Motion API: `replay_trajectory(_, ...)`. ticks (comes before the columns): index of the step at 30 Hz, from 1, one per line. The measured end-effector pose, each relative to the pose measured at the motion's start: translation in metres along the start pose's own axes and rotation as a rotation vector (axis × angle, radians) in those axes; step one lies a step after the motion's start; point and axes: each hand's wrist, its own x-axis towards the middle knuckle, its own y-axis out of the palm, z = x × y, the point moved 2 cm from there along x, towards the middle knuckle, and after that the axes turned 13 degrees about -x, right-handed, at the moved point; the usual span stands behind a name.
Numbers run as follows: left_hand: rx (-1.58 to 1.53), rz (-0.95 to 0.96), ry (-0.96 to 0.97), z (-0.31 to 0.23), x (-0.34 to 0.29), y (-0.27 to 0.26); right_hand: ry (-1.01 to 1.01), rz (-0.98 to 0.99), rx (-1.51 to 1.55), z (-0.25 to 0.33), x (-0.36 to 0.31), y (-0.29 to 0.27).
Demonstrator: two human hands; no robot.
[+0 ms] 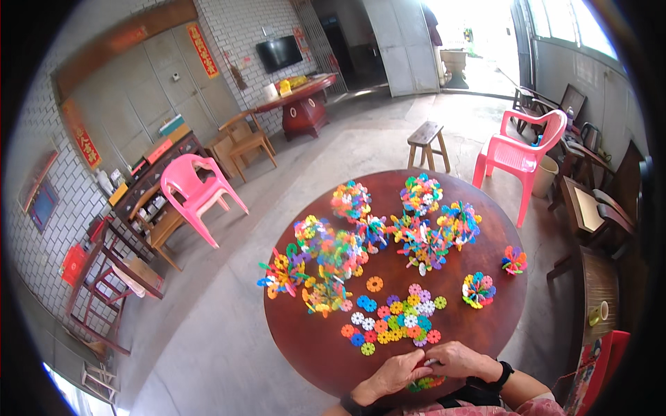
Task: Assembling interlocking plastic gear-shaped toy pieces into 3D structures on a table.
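Note:
At the near edge of the round table (284, 340), my left hand (394, 375) and my right hand (455, 360) meet with bent fingers. A red plastic interlocking disc (420, 361) shows between the fingertips, partly hidden. My right fingers are pinched at the same spot; the small piece in them is mostly covered. Just below the hands, a partly built cluster (426, 383) of green, red and yellow discs peeks out. Loose notched flower-shaped discs (395, 322) in many colours lie just beyond my hands. A lone orange disc (374, 283) sits apart from them.
Several finished disc balls (421, 194) crowd the table's far and left side. A smaller ball (479, 290) and a tiny one (514, 260) stand at the right. Around the table are pink plastic chairs (194, 184), a wooden stool (427, 136) and a bench holding a cup (598, 313).

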Motion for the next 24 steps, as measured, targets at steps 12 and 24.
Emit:
replay_trajectory(12,-0.143,0.090,-0.189,0.003,-0.008,-0.008,0.130,0.243,0.113,-0.001,0.000,0.007)
replay_trajectory(24,0.018,0.028,-0.126,0.031,-0.012,-0.003,0.208,0.218,0.360,-0.002,0.003,0.024)
